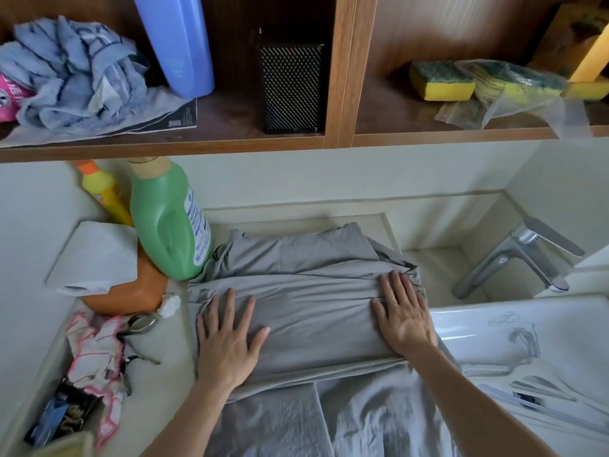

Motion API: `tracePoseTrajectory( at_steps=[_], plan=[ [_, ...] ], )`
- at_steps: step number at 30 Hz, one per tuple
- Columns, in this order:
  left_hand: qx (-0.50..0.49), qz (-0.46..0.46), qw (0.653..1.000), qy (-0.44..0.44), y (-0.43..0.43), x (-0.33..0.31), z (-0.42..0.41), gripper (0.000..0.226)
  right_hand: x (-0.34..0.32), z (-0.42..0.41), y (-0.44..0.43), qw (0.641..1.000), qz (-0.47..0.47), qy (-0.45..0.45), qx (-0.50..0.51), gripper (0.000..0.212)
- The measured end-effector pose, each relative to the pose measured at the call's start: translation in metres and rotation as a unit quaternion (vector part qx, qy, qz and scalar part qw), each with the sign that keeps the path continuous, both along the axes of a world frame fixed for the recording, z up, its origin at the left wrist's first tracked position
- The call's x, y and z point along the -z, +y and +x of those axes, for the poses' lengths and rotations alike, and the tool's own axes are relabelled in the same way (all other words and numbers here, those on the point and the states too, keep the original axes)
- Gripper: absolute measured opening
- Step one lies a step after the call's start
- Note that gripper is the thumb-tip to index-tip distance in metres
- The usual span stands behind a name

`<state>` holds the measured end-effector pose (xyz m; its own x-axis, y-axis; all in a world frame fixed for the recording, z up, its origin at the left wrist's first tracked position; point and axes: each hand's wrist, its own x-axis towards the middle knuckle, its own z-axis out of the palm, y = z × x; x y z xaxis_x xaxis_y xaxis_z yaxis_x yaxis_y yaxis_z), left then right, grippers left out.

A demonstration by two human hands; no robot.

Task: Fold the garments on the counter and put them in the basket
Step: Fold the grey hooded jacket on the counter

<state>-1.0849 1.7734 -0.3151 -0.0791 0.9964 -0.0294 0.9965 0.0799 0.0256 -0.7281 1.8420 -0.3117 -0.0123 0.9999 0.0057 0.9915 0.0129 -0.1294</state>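
Garment: the grey garment [306,311] is spread mid-desk, its far part folded into a thick band and the rest running down to the near edge.
Left hand: the left hand [227,341] is flat on the band's left end, fingers straight and spread, pressing, gripping nothing.
Right hand: the right hand [403,318] is flat on the right end, fingers released and splayed.
Left clutter: the green bottle [171,225] touches the garment's far corner. Just beside it is an orange tub [131,291] with a paper roll [95,255] against it, a yellow bottle [105,192] behind, and a pink-edged cloth [95,351] nearer.
Right side: the white sink [494,324] sits against the garment, with the tap [527,255] behind.
Desk: the desk [158,384] is pale cream, with a wall behind.
Shelf above: the wooden shelf [164,150] holds blue rags [75,74], a blue bottle [178,41], a black mesh holder [291,87] and sponges [441,80].
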Motion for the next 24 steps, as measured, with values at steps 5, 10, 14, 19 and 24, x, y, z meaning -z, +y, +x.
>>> tracePoseTrajectory(
  at_steps=[5, 10, 14, 19, 24],
  plan=[
    [-0.017, 0.0, 1.0, -0.007, 0.006, 0.0, 0.002, 0.073, 0.002, -0.008, 0.011, 1.0, 0.018, 0.011, 0.009, 0.066],
    [-0.022, -0.001, 1.0, 0.003, 0.021, 0.004, 0.001, 0.074, 0.005, -0.007, 0.027, 1.0, 0.013, -0.001, 0.012, 0.068],
    [-0.021, -0.002, 1.0, -0.002, 0.038, 0.004, 0.0, 0.074, 0.007, -0.007, 0.04, 1.0, 0.01, -0.007, 0.021, 0.069],
    [-0.013, -0.004, 1.0, -0.011, 0.065, 0.004, -0.004, 0.075, 0.006, -0.01, 0.061, 1.0, 0.011, -0.009, 0.025, 0.068],
    [-0.009, 0.0, 1.0, -0.003, 0.102, 0.005, -0.009, 0.075, 0.008, -0.013, 0.093, 0.999, 0.027, -0.014, 0.023, 0.064]
  ],
)
